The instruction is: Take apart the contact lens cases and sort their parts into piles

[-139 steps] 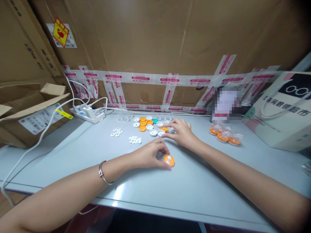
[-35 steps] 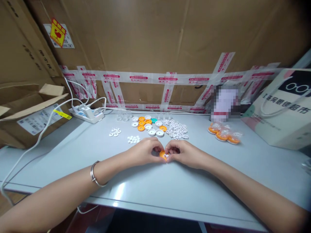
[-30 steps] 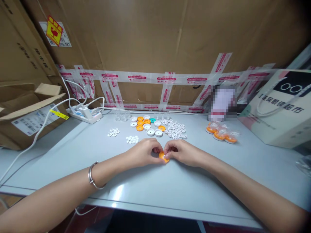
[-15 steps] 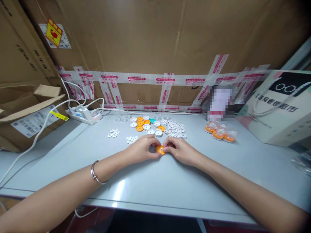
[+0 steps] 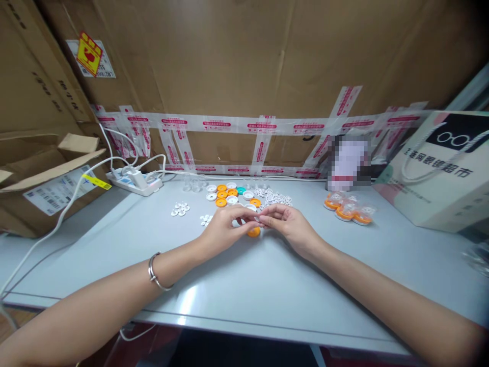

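My left hand [image 5: 228, 224] and my right hand [image 5: 287, 223] meet over the middle of the table, fingertips almost touching. Both are closed in a pinch around something too small or too hidden to name. Just below the fingertips an orange round cap [image 5: 253, 232] lies on the table, partly covered by my left hand. Behind the hands are more orange caps [image 5: 232, 192], white round caps [image 5: 211, 197] and a teal cap [image 5: 241, 190]. A pile of small white pieces [image 5: 280, 198] lies behind my right hand. Small white discs [image 5: 206, 220] sit beside my left hand.
Several clear-domed orange pieces [image 5: 347, 210] stand at right, near a paper bag [image 5: 428, 178]. Clear domes [image 5: 193, 183] and white parts [image 5: 180, 209] lie at left. A power strip [image 5: 135, 182] with cables and an open carton [image 5: 49, 188] are farther left.
Both hands have lifted off the orange cap, which they gripped before and which now rests on the table. Their fingertips have come together a little farther back.
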`<state>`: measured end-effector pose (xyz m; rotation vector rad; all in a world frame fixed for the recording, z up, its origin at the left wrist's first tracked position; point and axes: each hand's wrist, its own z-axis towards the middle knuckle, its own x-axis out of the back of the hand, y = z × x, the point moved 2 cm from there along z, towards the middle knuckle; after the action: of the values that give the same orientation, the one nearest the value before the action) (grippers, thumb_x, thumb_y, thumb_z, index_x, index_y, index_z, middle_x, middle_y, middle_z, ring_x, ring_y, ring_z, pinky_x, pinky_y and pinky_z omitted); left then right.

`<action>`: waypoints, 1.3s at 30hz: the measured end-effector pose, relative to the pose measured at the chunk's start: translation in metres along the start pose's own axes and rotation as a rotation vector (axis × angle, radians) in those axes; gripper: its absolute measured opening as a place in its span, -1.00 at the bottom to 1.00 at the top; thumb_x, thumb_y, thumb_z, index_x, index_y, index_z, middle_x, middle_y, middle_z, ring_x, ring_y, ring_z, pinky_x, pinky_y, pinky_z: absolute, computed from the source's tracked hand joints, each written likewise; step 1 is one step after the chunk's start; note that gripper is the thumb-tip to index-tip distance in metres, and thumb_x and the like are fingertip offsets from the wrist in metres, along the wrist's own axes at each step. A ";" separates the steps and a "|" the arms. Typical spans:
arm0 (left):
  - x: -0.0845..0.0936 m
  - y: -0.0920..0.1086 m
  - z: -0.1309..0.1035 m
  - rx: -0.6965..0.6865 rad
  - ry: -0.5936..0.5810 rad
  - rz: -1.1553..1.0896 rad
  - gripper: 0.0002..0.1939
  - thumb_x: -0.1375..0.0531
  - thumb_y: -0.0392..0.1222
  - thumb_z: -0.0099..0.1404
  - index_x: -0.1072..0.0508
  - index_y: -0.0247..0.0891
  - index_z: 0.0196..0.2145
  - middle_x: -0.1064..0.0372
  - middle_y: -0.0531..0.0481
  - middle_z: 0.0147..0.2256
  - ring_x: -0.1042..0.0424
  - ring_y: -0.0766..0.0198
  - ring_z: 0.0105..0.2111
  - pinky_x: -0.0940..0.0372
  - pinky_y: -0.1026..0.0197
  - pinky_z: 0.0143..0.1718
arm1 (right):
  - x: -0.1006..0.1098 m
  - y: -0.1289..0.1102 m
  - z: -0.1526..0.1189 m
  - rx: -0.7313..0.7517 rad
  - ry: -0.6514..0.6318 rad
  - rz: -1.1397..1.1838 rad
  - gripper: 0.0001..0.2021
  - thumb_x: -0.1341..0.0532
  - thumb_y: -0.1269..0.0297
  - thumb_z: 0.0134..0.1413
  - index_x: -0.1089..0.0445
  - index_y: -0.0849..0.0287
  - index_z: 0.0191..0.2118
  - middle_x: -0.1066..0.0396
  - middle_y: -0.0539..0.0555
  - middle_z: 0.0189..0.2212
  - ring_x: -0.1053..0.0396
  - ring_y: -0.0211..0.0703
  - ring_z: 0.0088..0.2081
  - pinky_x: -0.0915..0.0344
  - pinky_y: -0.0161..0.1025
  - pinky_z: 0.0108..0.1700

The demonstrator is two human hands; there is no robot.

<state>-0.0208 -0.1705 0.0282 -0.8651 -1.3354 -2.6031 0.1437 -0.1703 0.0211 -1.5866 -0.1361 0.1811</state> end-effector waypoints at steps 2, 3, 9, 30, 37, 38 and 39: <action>-0.002 0.001 0.000 0.044 0.000 -0.022 -0.85 -0.16 -0.24 0.19 -0.48 -0.28 -0.28 -0.46 -0.03 -0.34 -0.40 0.33 -0.35 -0.29 0.30 -0.34 | -0.002 0.001 -0.001 -0.011 -0.007 0.022 -0.71 -0.36 0.20 -0.31 -0.32 0.20 -0.41 -0.44 -0.03 -0.50 -0.42 -0.26 -0.42 -0.34 -0.21 -0.21; -0.002 0.001 0.000 0.061 0.004 -0.026 -0.86 -0.17 -0.25 0.18 -0.49 -0.29 -0.30 -0.46 -0.03 -0.33 -0.40 0.32 -0.35 -0.30 0.30 -0.35 | -0.003 0.001 -0.001 -0.010 -0.010 0.027 -0.70 -0.36 0.21 -0.30 -0.32 0.20 -0.40 -0.44 -0.04 -0.50 -0.43 -0.26 -0.42 -0.34 -0.20 -0.20; 0.014 0.001 0.007 0.116 -0.009 -0.002 -0.89 -0.18 -0.26 0.13 -0.49 -0.32 -0.38 -0.46 -0.01 -0.40 -0.41 0.34 -0.40 -0.31 0.30 -0.35 | -0.004 -0.002 -0.003 0.038 -0.007 0.007 -0.71 -0.33 0.19 -0.24 -0.28 0.18 -0.38 -0.45 0.00 -0.46 -0.44 -0.20 -0.35 -0.35 -0.16 -0.17; 0.085 -0.073 0.018 0.443 -0.346 0.329 -0.84 -0.20 -0.20 -0.01 -0.52 -0.30 -0.44 -0.46 0.00 -0.51 -0.35 0.34 -0.51 -0.18 0.38 -0.50 | 0.004 0.011 -0.007 0.280 -0.132 -0.918 -0.67 -0.25 0.14 -0.11 -0.37 0.10 -0.16 -0.26 0.08 -0.29 -0.25 -0.08 -0.18 -0.21 -0.16 -0.15; 0.063 -0.033 0.014 0.204 -0.176 0.582 -0.87 -0.18 -0.22 0.09 -0.49 -0.29 -0.40 -0.43 -0.05 -0.40 -0.36 0.25 -0.40 -0.21 0.27 -0.36 | 0.003 0.012 -0.006 0.310 -0.117 -0.901 -0.77 -0.22 0.17 -0.07 -0.41 0.09 -0.24 -0.26 0.06 -0.35 -0.26 -0.13 -0.25 -0.22 -0.20 -0.21; 0.053 -0.023 0.012 0.130 -0.156 0.555 -0.87 -0.17 -0.21 0.12 -0.48 -0.29 -0.38 -0.42 -0.05 -0.37 -0.36 0.25 -0.37 -0.21 0.26 -0.33 | 0.003 0.012 -0.006 0.321 -0.117 -0.900 -0.78 -0.22 0.17 -0.07 -0.41 0.09 -0.25 -0.26 0.05 -0.35 -0.26 -0.13 -0.26 -0.22 -0.20 -0.21; 0.043 -0.015 0.010 0.063 -0.173 0.497 -0.86 -0.16 -0.21 0.15 -0.47 -0.28 -0.35 -0.41 -0.04 -0.36 -0.35 0.26 -0.34 -0.22 0.26 -0.30 | 0.002 0.012 -0.006 0.335 -0.121 -0.901 -0.78 -0.22 0.18 -0.07 -0.41 0.10 -0.25 -0.26 0.05 -0.36 -0.26 -0.14 -0.26 -0.22 -0.20 -0.21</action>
<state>-0.0569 -0.1460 0.0443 -1.2477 -1.0565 -2.1342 0.1469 -0.1759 0.0089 -1.0579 -0.8474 -0.3881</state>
